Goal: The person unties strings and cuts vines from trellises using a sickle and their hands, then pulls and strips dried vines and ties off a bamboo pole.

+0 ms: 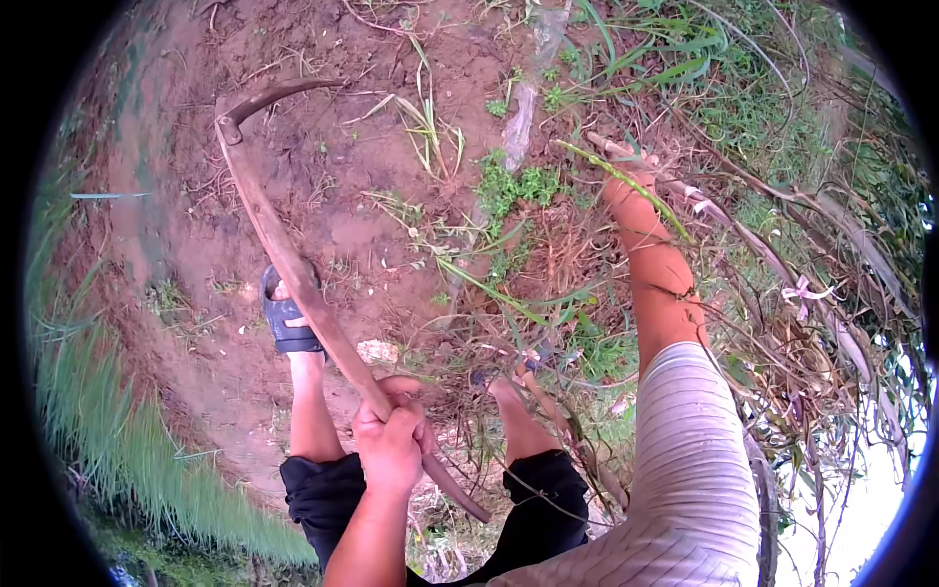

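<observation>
My left hand is closed around the lower part of a long wooden handle. It belongs to a hoe, whose dark, curved head lies at the upper left, seen nearly edge-on. My right hand reaches forward, its fingers partly hidden behind stems. It appears closed around a brown woody stalk with dry vines along it. A green stem crosses in front of that hand and wrist.
Reddish bare soil carries scattered weeds and a strip of plastic film. Tangled dry vines with a pale pink tie crowd the right side. Tall grass borders the left. One sandalled foot stands beneath the handle.
</observation>
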The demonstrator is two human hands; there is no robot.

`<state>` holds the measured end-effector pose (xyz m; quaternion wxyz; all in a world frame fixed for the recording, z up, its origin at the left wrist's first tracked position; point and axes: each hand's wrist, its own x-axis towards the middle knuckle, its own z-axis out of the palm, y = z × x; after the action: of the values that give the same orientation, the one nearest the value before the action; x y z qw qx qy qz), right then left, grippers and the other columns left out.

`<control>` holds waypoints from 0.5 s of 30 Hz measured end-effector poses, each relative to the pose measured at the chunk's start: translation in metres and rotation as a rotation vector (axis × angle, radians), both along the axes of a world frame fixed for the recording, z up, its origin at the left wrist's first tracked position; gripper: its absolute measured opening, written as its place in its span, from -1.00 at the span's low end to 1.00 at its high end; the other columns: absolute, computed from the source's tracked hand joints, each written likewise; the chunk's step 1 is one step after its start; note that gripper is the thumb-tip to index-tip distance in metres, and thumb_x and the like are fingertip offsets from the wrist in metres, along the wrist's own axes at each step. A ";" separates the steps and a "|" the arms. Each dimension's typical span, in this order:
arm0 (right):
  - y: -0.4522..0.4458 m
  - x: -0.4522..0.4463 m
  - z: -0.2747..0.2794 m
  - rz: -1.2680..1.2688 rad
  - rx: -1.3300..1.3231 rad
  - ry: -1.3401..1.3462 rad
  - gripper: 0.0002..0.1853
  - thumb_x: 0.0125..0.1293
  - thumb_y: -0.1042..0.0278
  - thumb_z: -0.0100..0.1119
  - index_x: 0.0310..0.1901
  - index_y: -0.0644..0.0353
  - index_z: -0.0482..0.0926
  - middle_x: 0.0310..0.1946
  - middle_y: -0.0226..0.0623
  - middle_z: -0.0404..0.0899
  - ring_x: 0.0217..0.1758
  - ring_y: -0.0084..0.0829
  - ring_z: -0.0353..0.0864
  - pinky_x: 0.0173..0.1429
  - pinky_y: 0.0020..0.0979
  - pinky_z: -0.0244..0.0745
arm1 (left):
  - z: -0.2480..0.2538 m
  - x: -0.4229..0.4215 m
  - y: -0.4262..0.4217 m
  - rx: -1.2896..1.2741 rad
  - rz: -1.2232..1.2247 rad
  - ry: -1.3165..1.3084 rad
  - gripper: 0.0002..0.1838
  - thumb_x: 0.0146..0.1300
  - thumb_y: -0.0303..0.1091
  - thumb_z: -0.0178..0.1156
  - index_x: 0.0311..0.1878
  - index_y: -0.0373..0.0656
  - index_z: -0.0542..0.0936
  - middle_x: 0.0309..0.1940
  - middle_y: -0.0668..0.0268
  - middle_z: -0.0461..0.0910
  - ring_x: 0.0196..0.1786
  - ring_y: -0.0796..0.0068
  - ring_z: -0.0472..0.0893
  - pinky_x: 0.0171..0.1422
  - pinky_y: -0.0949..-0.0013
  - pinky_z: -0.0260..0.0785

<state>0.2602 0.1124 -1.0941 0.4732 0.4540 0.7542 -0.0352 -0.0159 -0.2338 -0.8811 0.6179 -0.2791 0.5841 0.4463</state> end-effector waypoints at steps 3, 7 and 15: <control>0.004 0.001 0.004 -0.032 -0.058 -0.089 -0.64 0.38 0.33 -0.01 0.14 0.23 0.57 0.16 0.00 0.58 0.18 -0.05 0.63 0.20 -0.10 0.59 | -0.003 0.008 -0.007 -0.033 -0.005 0.024 -0.76 0.20 -0.57 0.02 -0.05 -0.27 0.51 -0.69 0.47 0.21 -0.75 0.64 0.16 -0.72 0.48 0.09; -0.006 0.004 -0.002 -0.092 0.110 0.042 -0.68 0.39 0.30 0.01 0.02 0.22 0.67 -0.02 0.02 0.68 0.07 -0.02 0.70 0.11 -0.10 0.64 | -0.002 0.011 -0.024 -0.040 -0.004 -0.035 -0.76 0.23 -0.61 0.01 -0.05 -0.28 0.53 -0.60 0.41 0.33 -0.69 0.63 0.30 -0.69 0.48 0.22; -0.033 -0.025 0.011 -0.241 -0.012 -0.034 -0.65 0.38 0.30 -0.04 0.03 0.20 0.68 0.00 0.02 0.68 0.09 -0.05 0.69 0.05 -0.12 0.65 | -0.002 0.004 -0.037 0.005 -0.151 -0.018 -0.78 0.21 -0.58 0.03 -0.08 -0.28 0.53 -0.62 0.42 0.35 -0.71 0.63 0.31 -0.69 0.49 0.19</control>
<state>0.2355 0.0794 -1.0832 0.4812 0.5389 0.6857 -0.0887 -0.0117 -0.2709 -0.8831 0.6558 -0.2367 0.5966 0.3973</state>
